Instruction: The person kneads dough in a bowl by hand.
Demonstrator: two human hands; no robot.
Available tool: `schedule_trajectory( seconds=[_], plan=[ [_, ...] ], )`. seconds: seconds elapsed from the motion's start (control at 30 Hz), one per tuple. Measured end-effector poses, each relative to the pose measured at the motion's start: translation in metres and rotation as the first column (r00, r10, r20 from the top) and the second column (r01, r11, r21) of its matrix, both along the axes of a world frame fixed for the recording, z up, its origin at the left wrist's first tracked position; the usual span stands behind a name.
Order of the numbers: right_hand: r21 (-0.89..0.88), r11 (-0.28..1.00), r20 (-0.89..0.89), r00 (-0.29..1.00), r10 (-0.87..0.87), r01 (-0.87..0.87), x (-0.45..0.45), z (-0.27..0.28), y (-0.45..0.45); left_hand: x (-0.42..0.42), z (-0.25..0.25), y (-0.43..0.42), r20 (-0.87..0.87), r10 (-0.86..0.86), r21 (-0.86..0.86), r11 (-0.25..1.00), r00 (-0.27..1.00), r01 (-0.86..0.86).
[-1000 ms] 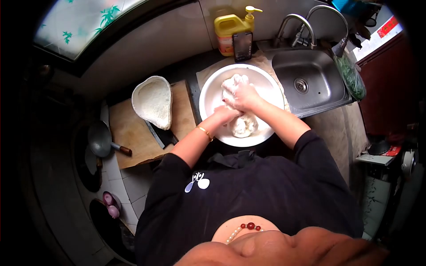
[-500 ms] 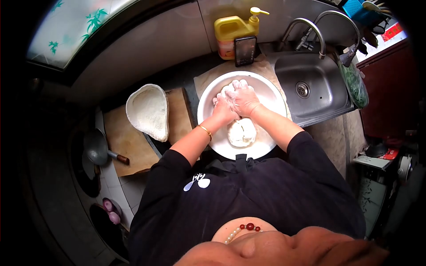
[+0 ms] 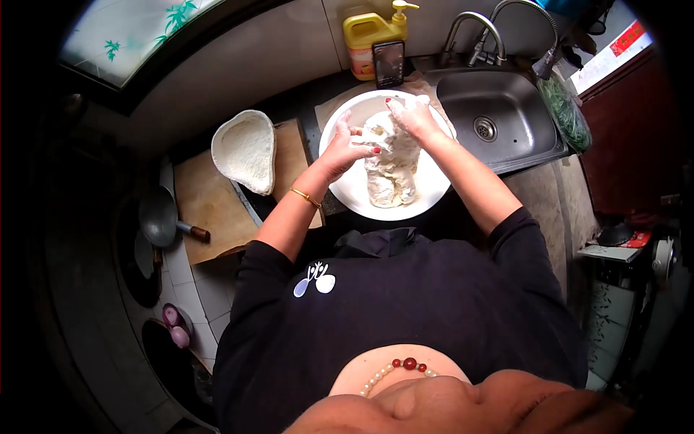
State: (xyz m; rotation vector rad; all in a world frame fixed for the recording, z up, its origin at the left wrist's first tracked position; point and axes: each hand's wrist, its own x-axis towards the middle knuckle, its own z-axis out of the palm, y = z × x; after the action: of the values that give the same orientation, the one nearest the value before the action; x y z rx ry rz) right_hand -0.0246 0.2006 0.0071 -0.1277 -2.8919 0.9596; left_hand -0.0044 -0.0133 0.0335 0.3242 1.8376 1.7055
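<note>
A long, lumpy piece of white dough [image 3: 391, 163] lies in a large white bowl [image 3: 345, 189]. My left hand [image 3: 347, 147] is at the dough's left side, its floury fingers spread, with fingertips at the dough's edge. At the dough's upper right is my right hand [image 3: 413, 118], fingers apart and dusted with flour, over the far end of the dough. Neither hand is closed round the dough. The undersides of the right fingers are hidden.
Left of the bowl, a flour-filled container [image 3: 244, 152] stands on a wooden board [image 3: 206, 217]. A phone [image 3: 389, 64] leans on a yellow jug [image 3: 360, 47] behind the bowl. The sink [image 3: 499, 119] is at the right, a ladle [image 3: 159, 215] at the left.
Both hands have come apart from their pressed position on the dough and their fingers have spread. The left moved left, the right up and right. More of the dough now shows, stretched lengthwise.
</note>
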Motion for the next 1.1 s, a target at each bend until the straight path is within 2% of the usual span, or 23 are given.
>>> schedule_trajectory(
  seconds=[0.07, 0.17, 0.2, 0.23, 0.3, 0.33, 0.37, 0.43, 0.47, 0.5, 0.57, 0.67, 0.7, 0.8, 0.87, 0.9, 1.0, 1.1],
  plan=[
    [0.013, 0.995, 0.160, 0.983, 0.093, -0.097, 0.007, 0.009, 0.001, -0.009, 0.001, 0.002, -0.119, -0.133, -0.123, 0.985, 0.984, 0.118],
    [0.154, 0.986, 0.110, 0.993, 0.044, -0.061, 0.052, 0.064, -0.020, -0.015, 0.008, 0.011, -0.404, -0.396, -0.461, 0.867, 0.824, 0.190],
    [0.222, 0.973, -0.082, 0.993, 0.082, -0.062, 0.061, 0.054, -0.018, -0.017, 0.009, 0.013, -0.369, -0.484, -0.556, 0.799, 0.794, 0.228],
    [0.280, 0.960, -0.254, 0.963, 0.091, -0.016, 0.068, 0.041, -0.023, -0.009, 0.031, 0.016, -0.305, -0.528, -0.601, 0.752, 0.792, 0.270],
    [-0.062, 0.979, -0.092, 0.978, 0.189, -0.195, 0.081, 0.025, -0.025, -0.003, 0.021, 0.017, -0.409, -0.579, -0.641, 0.732, 0.706, 0.229],
    [-0.121, 0.948, -0.118, 0.953, 0.281, -0.294, 0.092, 0.017, -0.031, 0.005, 0.021, 0.016, -0.469, -0.610, -0.636, 0.735, 0.639, 0.236],
    [-0.056, 0.942, -0.157, 0.935, 0.318, -0.330, 0.100, 0.013, -0.033, 0.014, 0.020, 0.014, -0.527, -0.633, -0.630, 0.739, 0.567, 0.239],
    [0.080, 0.921, -0.233, 0.891, 0.389, -0.381, 0.117, 0.021, -0.042, 0.032, 0.003, 0.001, -0.540, -0.495, -0.533, 0.827, 0.681, 0.178],
    [0.131, 0.903, -0.104, 0.900, 0.423, -0.409, 0.122, 0.021, -0.045, 0.038, 0.005, 0.000, -0.436, -0.539, -0.657, 0.738, 0.721, 0.155],
    [0.175, 0.879, 0.027, 0.895, 0.446, -0.444, 0.121, 0.020, -0.046, 0.045, -0.010, -0.001, -0.611, -0.461, -0.566, 0.823, 0.644, 0.052],
    [0.209, 0.886, -0.042, 0.901, 0.431, -0.414, 0.113, -0.019, -0.048, 0.043, -0.026, 0.005, -0.536, -0.448, -0.624, 0.781, 0.715, 0.022],
    [0.239, 0.889, -0.072, 0.906, 0.416, -0.390, 0.098, -0.055, -0.041, 0.024, -0.068, 0.011, -0.563, -0.432, -0.631, 0.775, 0.704, -0.030],
    [0.245, 0.890, -0.073, 0.908, 0.412, -0.384, 0.090, -0.051, -0.040, 0.017, -0.075, 0.014, -0.572, -0.428, -0.630, 0.775, 0.699, -0.041],
    [0.198, 0.879, 0.175, 0.898, 0.404, -0.434, 0.066, -0.029, -0.034, -0.002, -0.082, 0.022, -0.563, -0.445, -0.672, 0.737, 0.697, -0.073],
    [0.044, 0.894, 0.273, 0.866, 0.419, -0.447, 0.045, -0.012, -0.027, -0.007, -0.037, 0.032, -0.496, -0.481, -0.775, 0.620, 0.723, -0.119],
    [-0.035, 0.897, 0.320, 0.845, 0.429, -0.442, 0.036, -0.010, -0.024, -0.013, -0.037, 0.033, -0.480, -0.489, -0.777, 0.622, 0.728, -0.094],
    [0.288, 0.843, 0.178, 0.890, 0.419, -0.454, 0.018, -0.016, -0.018, -0.031, -0.035, 0.039, -0.418, -0.492, -0.791, 0.611, 0.764, -0.039],
    [0.316, 0.829, 0.045, 0.880, 0.473, -0.462, 0.011, -0.026, -0.012, -0.034, -0.042, 0.041, -0.428, -0.478, -0.800, 0.595, 0.767, -0.075]
  ],
)
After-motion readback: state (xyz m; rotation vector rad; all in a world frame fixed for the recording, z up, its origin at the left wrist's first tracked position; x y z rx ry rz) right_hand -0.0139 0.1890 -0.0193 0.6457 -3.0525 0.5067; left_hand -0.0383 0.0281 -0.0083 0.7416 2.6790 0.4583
